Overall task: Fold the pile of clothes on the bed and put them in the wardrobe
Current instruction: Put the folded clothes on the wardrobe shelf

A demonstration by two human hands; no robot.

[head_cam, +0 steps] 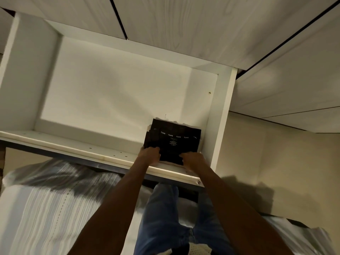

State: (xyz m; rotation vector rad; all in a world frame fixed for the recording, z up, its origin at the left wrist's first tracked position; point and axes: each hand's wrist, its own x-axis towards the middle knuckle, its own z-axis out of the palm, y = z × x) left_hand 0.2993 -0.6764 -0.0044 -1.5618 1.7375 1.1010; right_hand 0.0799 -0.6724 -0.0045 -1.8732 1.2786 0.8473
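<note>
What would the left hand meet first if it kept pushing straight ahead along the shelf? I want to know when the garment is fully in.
Left hand grips the folded black garment already; beyond, the wardrobe's back panel probably stops the garment first, though depth is unclear.

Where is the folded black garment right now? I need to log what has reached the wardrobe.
In the head view, the folded black garment lies on the wardrobe shelf, in its right corner, with both hands at its near edge.

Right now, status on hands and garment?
Left hand and right hand both grip the folded black garment. Garment on wardrobe shelf, right corner. Nothing in the way.
</note>
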